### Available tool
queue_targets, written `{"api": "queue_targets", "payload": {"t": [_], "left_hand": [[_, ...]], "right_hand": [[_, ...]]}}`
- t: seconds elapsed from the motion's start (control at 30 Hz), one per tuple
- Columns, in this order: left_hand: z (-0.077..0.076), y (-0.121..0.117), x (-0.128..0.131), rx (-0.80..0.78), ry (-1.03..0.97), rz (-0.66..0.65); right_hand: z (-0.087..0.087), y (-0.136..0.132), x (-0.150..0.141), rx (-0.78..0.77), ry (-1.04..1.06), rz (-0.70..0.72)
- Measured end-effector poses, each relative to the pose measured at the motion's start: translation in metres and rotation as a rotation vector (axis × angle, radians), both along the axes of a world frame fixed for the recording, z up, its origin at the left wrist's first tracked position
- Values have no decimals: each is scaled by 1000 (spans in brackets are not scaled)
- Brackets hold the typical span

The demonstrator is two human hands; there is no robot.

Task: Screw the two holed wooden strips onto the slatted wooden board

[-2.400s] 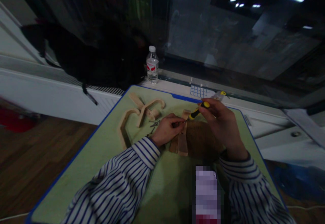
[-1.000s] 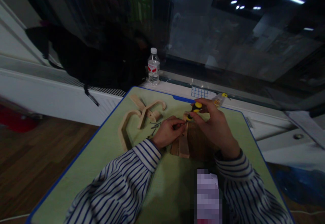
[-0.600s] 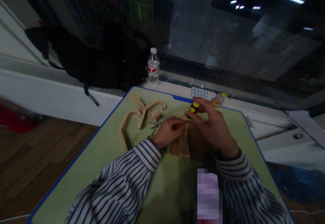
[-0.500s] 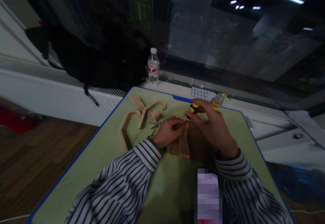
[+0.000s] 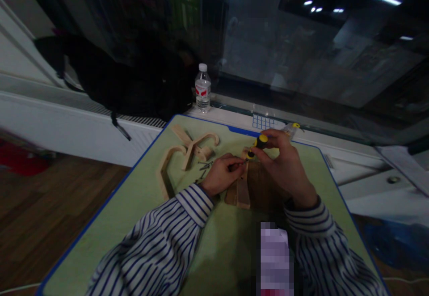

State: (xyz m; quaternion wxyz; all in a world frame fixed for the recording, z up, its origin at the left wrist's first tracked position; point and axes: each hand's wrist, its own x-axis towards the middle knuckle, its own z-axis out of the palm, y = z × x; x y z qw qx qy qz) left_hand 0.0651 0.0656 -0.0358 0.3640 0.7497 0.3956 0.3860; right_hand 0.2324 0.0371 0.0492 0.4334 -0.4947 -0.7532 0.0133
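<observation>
My right hand (image 5: pixel 284 164) has its thumb and fingers closed on the handle of a short yellow-and-black screwdriver (image 5: pixel 260 141), which is tilted with its lower end down by the wood. Close against that end, my left hand (image 5: pixel 224 173) is closed in a pinch; what sits between its fingertips is too small and dark to make out. Beneath both hands lies a narrow pale wooden piece (image 5: pixel 243 193) on a darker brown wooden board (image 5: pixel 264 184). Several screws (image 5: pixel 205 166) lie just left of my left hand.
Curved wooden hook pieces (image 5: pixel 164 171) and other wooden parts (image 5: pixel 203 153) lie on the left of the green table (image 5: pixel 134 224). On the sill behind stand a water bottle (image 5: pixel 203 90) and a yellow-tipped item (image 5: pixel 295 126). A black bag (image 5: pixel 134 81) rests at the left.
My right hand has shifted slightly right, its fingers turned on the screwdriver, and the handle's yellow end now shows more. My left hand has stayed in place.
</observation>
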Motion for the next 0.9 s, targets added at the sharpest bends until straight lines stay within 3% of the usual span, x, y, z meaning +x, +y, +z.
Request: {"api": "queue_targets", "payload": {"t": [0.23, 0.63, 0.9], "left_hand": [[1, 1, -1, 0, 9, -13], [-2, 1, -1, -15, -46, -9], [5, 1, -5, -56, -208, 132]], "right_hand": [[10, -8, 0, -72, -135, 121], [6, -4, -1, -37, -149, 74], [6, -3, 0, -26, -151, 67]]}}
